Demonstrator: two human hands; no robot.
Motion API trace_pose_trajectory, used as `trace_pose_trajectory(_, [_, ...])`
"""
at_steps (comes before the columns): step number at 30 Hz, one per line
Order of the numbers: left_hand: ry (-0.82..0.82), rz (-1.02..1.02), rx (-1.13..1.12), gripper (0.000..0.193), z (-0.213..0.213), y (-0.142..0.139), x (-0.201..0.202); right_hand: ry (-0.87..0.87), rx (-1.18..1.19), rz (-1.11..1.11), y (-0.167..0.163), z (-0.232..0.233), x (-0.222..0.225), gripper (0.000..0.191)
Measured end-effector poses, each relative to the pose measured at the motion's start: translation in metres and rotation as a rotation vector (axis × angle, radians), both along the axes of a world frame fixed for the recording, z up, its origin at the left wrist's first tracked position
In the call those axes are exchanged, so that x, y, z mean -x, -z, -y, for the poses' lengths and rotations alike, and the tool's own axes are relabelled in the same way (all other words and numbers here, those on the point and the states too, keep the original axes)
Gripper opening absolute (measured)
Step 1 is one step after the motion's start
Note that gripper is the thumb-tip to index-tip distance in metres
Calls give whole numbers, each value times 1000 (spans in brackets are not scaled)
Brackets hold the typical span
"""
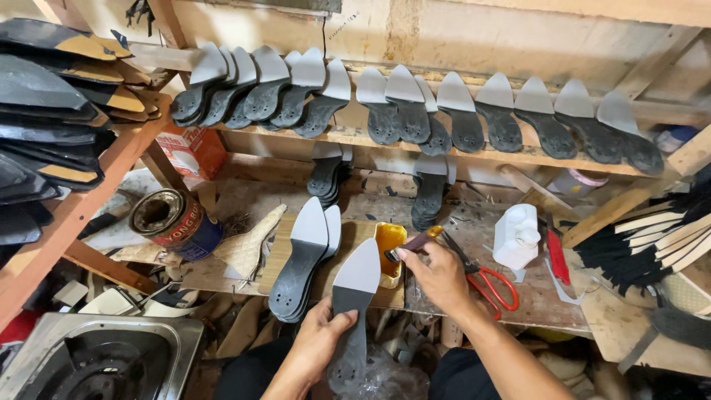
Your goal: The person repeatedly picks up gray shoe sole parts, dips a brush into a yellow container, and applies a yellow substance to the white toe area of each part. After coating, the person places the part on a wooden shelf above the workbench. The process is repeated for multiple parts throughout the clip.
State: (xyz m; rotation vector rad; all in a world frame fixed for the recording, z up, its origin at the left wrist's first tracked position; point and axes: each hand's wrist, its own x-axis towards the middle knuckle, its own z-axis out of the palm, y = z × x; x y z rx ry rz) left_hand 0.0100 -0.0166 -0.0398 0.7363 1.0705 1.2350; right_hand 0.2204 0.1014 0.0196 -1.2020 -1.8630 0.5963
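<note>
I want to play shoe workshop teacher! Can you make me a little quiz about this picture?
1. True or false: the left hand holds a grey and black shoe sole.
2. What does the right hand dip into the yellow glue container?
A. scissors
B. a brush
C. a spoon
3. Fill in: the scissors lying beside the right hand have ___ handles.

Key
1. True. The fingers wrap the sole's narrow dark part.
2. B. The brush has its tip in the container.
3. Red.
</note>
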Motion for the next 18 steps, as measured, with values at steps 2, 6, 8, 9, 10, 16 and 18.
trace_pose_trajectory(2, [-15, 8, 10, 40, 2, -2, 1, -13, -74, 58, -2, -2, 2, 26])
trace_pose_trajectory(6, [-35, 73, 54, 44, 9, -4, 2, -52, -197, 151, -2, -7, 3, 22])
trace_pose_trajectory(8, [-12, 29, 40, 38, 9, -4, 4, -62, -192, 190, 0, -9, 4, 22])
trace_pose_trajectory(9, [-2, 7, 35, 36, 10, -3, 6, -71, -172, 216, 0, -10, 4, 22])
trace_pose_trajectory(10, [-4, -8, 39, 34, 10, -3, 6, -81, -152, 241, 1, -11, 5, 22])
trace_pose_trajectory(16, [-11, -38, 91, 27, 10, -2, 11, -118, -191, 352, 0, -13, 9, 23])
trace_pose_trajectory(18, [-9, 1, 123, 27, 11, -2, 13, -122, -249, 311, -3, -11, 7, 22])
